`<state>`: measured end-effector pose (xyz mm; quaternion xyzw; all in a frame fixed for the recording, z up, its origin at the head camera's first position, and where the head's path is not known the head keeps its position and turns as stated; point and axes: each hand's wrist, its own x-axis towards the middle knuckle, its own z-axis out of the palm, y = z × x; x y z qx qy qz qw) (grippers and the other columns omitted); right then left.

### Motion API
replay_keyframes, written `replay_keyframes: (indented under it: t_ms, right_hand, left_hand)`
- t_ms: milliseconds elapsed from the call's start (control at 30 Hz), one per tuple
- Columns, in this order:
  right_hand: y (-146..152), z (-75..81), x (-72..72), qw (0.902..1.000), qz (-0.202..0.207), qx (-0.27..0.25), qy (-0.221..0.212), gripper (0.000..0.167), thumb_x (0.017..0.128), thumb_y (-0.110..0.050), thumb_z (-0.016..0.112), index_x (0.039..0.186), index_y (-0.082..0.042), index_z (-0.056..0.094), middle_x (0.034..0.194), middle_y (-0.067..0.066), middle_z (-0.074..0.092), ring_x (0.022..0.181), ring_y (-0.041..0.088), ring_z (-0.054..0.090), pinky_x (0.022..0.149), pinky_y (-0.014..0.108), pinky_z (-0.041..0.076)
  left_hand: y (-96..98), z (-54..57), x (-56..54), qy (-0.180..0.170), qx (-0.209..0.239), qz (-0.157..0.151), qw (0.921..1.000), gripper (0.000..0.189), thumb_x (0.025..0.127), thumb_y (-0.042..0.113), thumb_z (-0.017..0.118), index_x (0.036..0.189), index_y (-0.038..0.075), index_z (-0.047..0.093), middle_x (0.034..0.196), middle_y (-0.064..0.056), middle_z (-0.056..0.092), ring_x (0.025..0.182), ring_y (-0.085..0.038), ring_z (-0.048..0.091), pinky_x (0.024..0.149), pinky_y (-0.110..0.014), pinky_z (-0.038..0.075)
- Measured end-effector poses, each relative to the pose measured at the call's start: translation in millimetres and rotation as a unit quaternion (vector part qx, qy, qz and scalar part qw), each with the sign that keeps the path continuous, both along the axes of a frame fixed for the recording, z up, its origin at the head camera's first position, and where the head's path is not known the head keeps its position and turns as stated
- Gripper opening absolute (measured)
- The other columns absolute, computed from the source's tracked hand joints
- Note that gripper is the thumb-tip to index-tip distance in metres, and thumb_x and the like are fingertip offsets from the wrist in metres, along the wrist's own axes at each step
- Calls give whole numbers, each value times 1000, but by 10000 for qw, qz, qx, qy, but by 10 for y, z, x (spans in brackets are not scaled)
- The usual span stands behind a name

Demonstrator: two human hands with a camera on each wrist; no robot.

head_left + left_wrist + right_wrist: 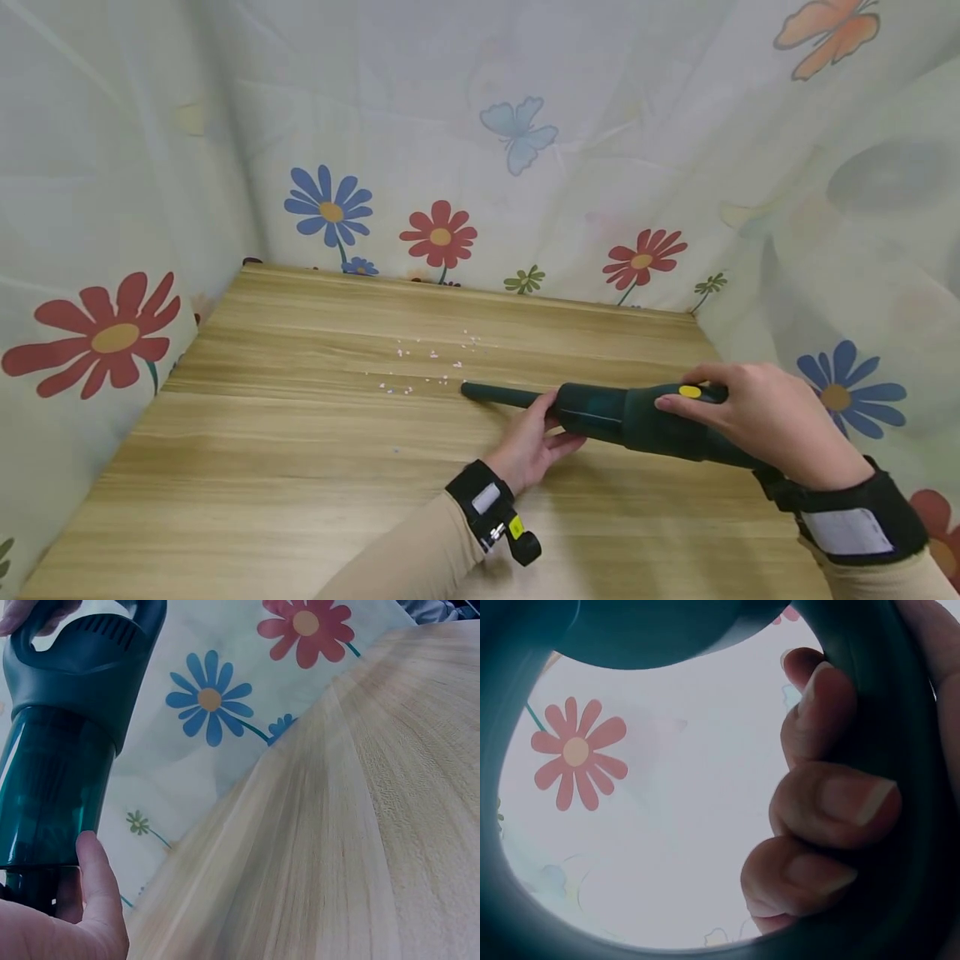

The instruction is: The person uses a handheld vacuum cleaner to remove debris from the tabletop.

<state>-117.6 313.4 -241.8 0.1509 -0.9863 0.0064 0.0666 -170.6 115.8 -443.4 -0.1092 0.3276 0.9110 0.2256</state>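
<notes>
A dark green handheld vacuum cleaner (660,421) is held over the table, its slim nozzle (498,394) pointing left. Small white scraps (408,390) lie scattered around and beyond the nozzle tip. My left hand (528,446) supports the front end, fingers and thumb around the nozzle's base. In the left wrist view the thumb lies against the see-through dust cup (56,780). My right hand (772,417) grips the loop handle, its thumb near a yellow button (690,392). Curled fingers (832,806) wrap the handle in the right wrist view. Whether the nozzle tip touches the wood cannot be told.
The wood-grain tabletop (262,467) is bordered by hanging white cloth (420,108) with flowers and butterflies at the back and both sides. Each wrist wears a black strap; the left one (480,500) carries a small protruding mount. A tiny bluish speck (396,451) lies nearer the front.
</notes>
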Motion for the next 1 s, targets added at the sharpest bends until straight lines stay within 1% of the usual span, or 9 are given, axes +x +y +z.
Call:
replay_keyframes:
  t_ms: [167,433,567,700,867,1000]
  right_hand:
    - [-23,-18,21,9999,28,-23,136,53,79,-65,67,97,-16,73,55,-6,41,49,11,41,41,28,26]
    - [-23,-47,21,9999,-136,-87,-11,62,76,-72,62,98,-15,72,58,-4,46,50,12,43,41,28,28]
    - [-18,-52,19,9998,-108,-157,-59,65,74,-73,64,99,-13,72,60,-4,48,52,13,44,41,29,30]
    - [-17,-66,10,9996,-105,-212,-147,65,75,-72,64,100,-12,71,62,-4,48,52,12,44,41,29,30]
    - [-40,-104,-8,9995,-53,-296,-1,63,75,-72,63,98,-14,72,60,-5,47,52,12,43,42,28,29]
    - [-84,-152,-44,9995,0,-280,145,62,75,-71,65,96,-13,72,59,-5,47,51,12,43,42,27,29]
  left_hand:
    - [-9,-11,-26,-3,61,-4,10000,41,92,36,66,116,3,62,110,-19,64,93,-33,67,84,-44,55]
    - [-21,-39,-39,28,74,-36,10000,43,94,36,63,120,2,60,110,-17,65,97,-32,66,87,-44,53]
    - [-17,-37,-37,-3,63,16,10000,43,94,36,64,120,2,60,110,-18,65,98,-34,65,87,-45,53]
    - [-17,-38,-39,-42,33,64,10000,42,93,35,64,120,3,60,110,-18,65,98,-34,65,86,-45,53]
    - [-55,-62,-69,-25,-3,84,10000,42,93,37,64,119,4,60,112,-17,64,97,-32,66,88,-45,52]
    - [-103,-88,-97,53,-49,134,9999,44,93,38,63,121,4,59,113,-17,64,98,-31,65,91,-46,50]
